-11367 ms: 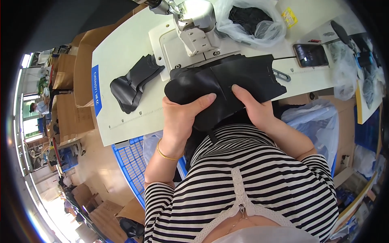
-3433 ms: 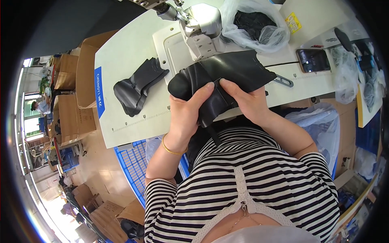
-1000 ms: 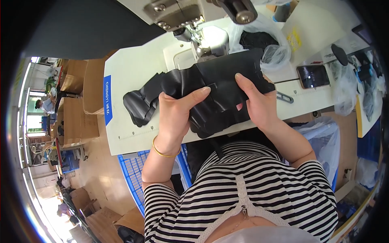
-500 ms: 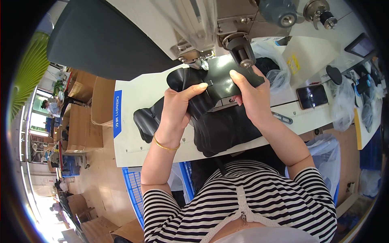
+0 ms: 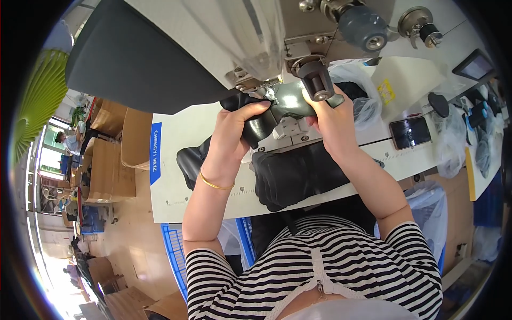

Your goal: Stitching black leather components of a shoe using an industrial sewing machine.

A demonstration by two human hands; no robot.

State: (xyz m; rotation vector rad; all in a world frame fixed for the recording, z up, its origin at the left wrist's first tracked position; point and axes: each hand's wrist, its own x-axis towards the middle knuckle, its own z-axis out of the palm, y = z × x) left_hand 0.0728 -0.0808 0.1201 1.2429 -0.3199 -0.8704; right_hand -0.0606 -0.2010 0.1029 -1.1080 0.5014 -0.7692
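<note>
A glossy black leather-like piece point(image 5: 292, 100) lies under the needle area of a sewing machine point(image 5: 320, 26). My left hand point(image 5: 230, 130) grips its left part, thumb on top close to the presser foot point(image 5: 268, 94). Its right end is pinched in my right hand point(image 5: 336, 125), beside a dark cylindrical machine part point(image 5: 316, 77). The fingers beneath the piece are mostly hidden. Nearer to me, a stack of similar black pieces point(image 5: 298, 173) rests on the white table point(image 5: 234, 197). More black pieces point(image 5: 192, 162) lie left of my left wrist.
A phone point(image 5: 409, 132) and clear plastic bags point(image 5: 450, 144) are on the right. Below the table edge stand a blue crate point(image 5: 175, 250) and a bag-lined bin point(image 5: 429, 205). Cardboard boxes point(image 5: 112, 170) and a green fan-like object point(image 5: 42, 96) are at left.
Both hands have pushed the black piece away from me, further under the machine head. More of the metal machine bed shows between them. The stack stays put.
</note>
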